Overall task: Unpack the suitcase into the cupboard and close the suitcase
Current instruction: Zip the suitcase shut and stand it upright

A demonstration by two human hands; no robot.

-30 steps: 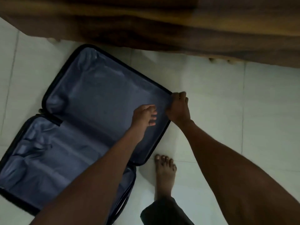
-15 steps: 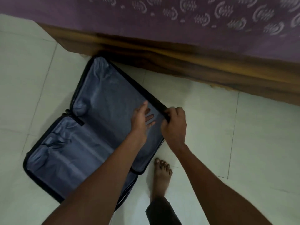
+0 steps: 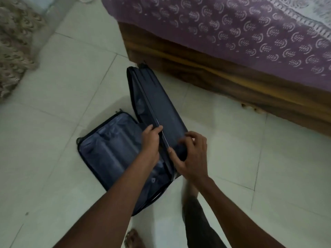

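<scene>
Suitcase (image 3: 114, 151) lies open on the white tile floor (image 3: 53, 176), just beside the wooden bed frame (image 3: 197, 74). Its bottom half lies flat, with the grey lining facing up, and I see nothing packed in it. Its lid half (image 3: 161, 108) stands up on edge, about halfway shut.

Both hands hold the lid at the end nearest the person. The left hand (image 3: 151, 140) has its fingers curled over the lid's rim, on the inside. The right hand (image 3: 192, 154) rests on the dark outside of the lid, with its fingers spread and bent against the shell and its thumb at the rim. So the left hand is grasping the rim, and the right hand is pressing the shell more than gripping it.

The lid's long edge runs away from the person, toward the bed. The flat half lies to the left of that edge. So the lid needs to tip left and down to land on it, I think. The right hand is on the pushing side. The left hand is on the side where the lid will come down, so its fingers could get pinched if they stay on the rim.

A bare foot (image 3: 133, 238) shows at the bottom.
</scene>
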